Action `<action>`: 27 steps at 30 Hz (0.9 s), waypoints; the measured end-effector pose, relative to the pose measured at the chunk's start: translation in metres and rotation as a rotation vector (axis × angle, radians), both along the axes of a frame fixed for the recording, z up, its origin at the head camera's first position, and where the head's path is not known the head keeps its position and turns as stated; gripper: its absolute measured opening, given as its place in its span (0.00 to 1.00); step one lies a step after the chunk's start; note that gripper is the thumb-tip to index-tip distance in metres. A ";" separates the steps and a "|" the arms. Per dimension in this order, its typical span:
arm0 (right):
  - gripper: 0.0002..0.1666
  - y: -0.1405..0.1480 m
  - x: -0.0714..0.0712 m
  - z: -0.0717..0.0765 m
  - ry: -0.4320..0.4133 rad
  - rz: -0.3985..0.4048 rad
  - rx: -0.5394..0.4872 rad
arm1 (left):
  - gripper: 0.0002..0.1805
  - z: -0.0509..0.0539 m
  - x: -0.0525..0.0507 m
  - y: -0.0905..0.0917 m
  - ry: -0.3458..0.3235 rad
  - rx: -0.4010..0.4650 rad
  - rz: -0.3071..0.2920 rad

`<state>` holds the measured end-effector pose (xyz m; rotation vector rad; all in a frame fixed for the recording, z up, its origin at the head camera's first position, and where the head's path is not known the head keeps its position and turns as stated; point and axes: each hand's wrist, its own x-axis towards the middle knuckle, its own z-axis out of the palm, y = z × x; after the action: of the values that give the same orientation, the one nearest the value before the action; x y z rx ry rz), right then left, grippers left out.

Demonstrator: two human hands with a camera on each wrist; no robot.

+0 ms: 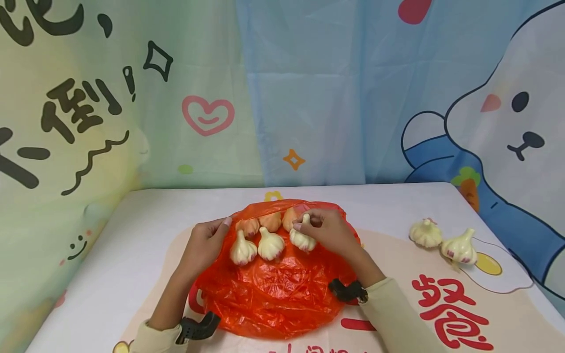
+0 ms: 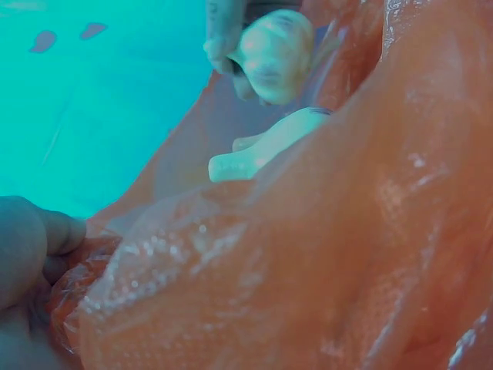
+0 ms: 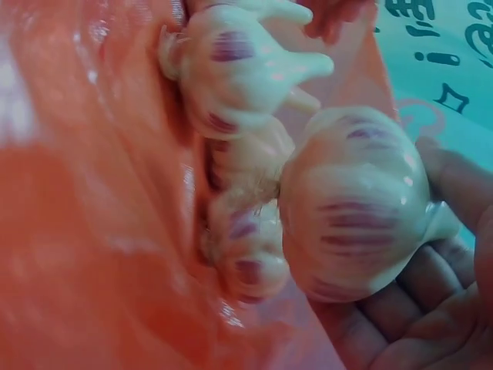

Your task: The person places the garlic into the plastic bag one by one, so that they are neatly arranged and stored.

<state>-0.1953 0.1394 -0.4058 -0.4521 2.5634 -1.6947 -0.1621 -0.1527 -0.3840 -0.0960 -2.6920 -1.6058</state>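
Observation:
A red plastic bag [image 1: 273, 299] lies spread on the table with its mouth toward the far side. My left hand [image 1: 206, 245] pinches the bag's rim at its left edge, as the left wrist view also shows. By its stem, my right hand [image 1: 328, 230] holds a garlic bulb [image 3: 354, 204] at the right of the bag's mouth. Two white garlic bulbs, one at left [image 1: 243, 250] and one beside it [image 1: 270, 244], show unobscured at the opening. Behind them, more bulbs [image 1: 270, 221] appear orange through the thin film.
Two more garlic bulbs, one farther back [image 1: 425, 233] and one nearer [image 1: 459, 247], sit on the right of the white table [image 1: 150, 211]. A printed mat [image 1: 397, 250] lies under the bag. A patterned cloth [image 1: 309, 98] hangs behind the table.

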 end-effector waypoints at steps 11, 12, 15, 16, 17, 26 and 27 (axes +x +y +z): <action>0.09 -0.011 -0.006 -0.013 -0.025 -0.081 0.084 | 0.25 0.000 0.000 -0.001 0.002 0.008 -0.003; 0.09 -0.012 -0.006 -0.013 -0.028 -0.089 0.080 | 0.25 0.000 0.000 -0.001 0.003 0.010 -0.003; 0.08 -0.014 -0.006 -0.013 -0.021 -0.118 0.074 | 0.24 -0.001 0.001 -0.001 0.003 0.014 -0.003; 0.09 -0.015 -0.006 -0.013 -0.017 -0.128 0.074 | 0.24 -0.001 0.001 -0.001 0.004 0.013 -0.003; 0.09 -0.015 -0.006 -0.014 -0.014 -0.135 0.076 | 0.25 -0.001 0.001 -0.001 0.002 0.014 -0.004; 0.09 -0.017 -0.004 -0.021 0.017 -0.172 0.075 | 0.25 -0.001 -0.001 0.000 0.001 0.009 -0.006; 0.09 -0.017 -0.004 -0.021 0.015 -0.176 0.075 | 0.25 -0.001 -0.001 0.000 0.001 0.007 -0.006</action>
<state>-0.1989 0.1223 -0.4270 -0.2431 2.7393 -1.6431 -0.1628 -0.1527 -0.3851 -0.1049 -2.6881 -1.6158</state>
